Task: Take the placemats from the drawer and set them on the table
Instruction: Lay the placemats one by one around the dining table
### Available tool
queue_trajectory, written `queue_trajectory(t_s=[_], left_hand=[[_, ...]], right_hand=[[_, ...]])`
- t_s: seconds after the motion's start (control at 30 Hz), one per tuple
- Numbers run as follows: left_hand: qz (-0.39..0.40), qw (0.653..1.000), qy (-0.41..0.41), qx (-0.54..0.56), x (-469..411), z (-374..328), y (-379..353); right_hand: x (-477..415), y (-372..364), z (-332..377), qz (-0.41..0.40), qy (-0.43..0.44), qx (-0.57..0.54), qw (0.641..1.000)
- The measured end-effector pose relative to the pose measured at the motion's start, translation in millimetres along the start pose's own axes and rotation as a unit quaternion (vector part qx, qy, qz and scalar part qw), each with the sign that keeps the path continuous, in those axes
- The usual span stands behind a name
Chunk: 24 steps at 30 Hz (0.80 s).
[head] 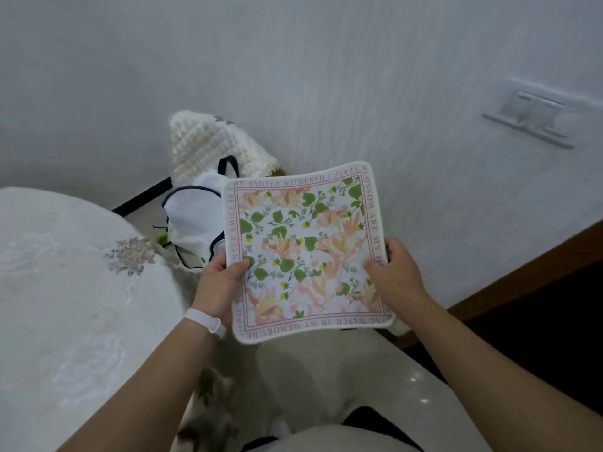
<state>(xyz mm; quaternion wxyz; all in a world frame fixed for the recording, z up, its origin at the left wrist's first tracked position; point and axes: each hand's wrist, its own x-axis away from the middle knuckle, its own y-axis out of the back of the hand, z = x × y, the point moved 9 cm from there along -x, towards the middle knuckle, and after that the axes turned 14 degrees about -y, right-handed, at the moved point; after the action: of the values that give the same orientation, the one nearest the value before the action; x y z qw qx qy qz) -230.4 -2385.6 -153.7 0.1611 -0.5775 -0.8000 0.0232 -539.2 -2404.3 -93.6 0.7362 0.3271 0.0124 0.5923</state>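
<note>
Head view. A floral placemat point(306, 249) with a lettered border is held flat in the air, print side up, clear of any surface. It is beside the right edge of the desk point(65, 288), which is covered by a white embroidered cloth.

The left hand point(222, 282) is clamped on the mat's left edge, thumb on top and fingers hidden beneath. The right hand point(394, 275) is clamped on the right edge in the same way. A white wristband point(205, 322) is worn on the left wrist. It cannot be told whether one mat or several are held.

A chair with a quilted cover point(208, 141) and a white bag point(195, 223) are seen past the desk's far right corner.

Step judged: carrying to the desk; nothing is set down yet. The two-sided grip is best kept so the mat stays level. It should be swung left over the cloth, lowered flat, squared to the near edge, and released without dragging the cloth.
</note>
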Motion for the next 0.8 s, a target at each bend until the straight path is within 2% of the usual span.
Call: queue_trajectory(t_s=[0.13, 0.37, 0.57, 0.8], left_hand=[[-0.061, 0.998, -0.001, 0.003, -27, -2, 25], [-0.206, 0.978, -0.025, -0.006, -73, -15, 76], [-0.321, 0.947, -0.024, -0.016, -98, -26, 95], [-0.472, 0.881, -0.035, -0.016, -71, -31, 120]], right_hand=[[-42, -39, 28, 0.045, 0.019, 0.019, 0.999], [-128, -137, 90, 0.188, 0.062, 0.054, 0.979], [-183, -208, 161, 0.309, 0.114, 0.099, 0.939], [-192, -287, 200, 0.414, 0.17, 0.167, 0.879]])
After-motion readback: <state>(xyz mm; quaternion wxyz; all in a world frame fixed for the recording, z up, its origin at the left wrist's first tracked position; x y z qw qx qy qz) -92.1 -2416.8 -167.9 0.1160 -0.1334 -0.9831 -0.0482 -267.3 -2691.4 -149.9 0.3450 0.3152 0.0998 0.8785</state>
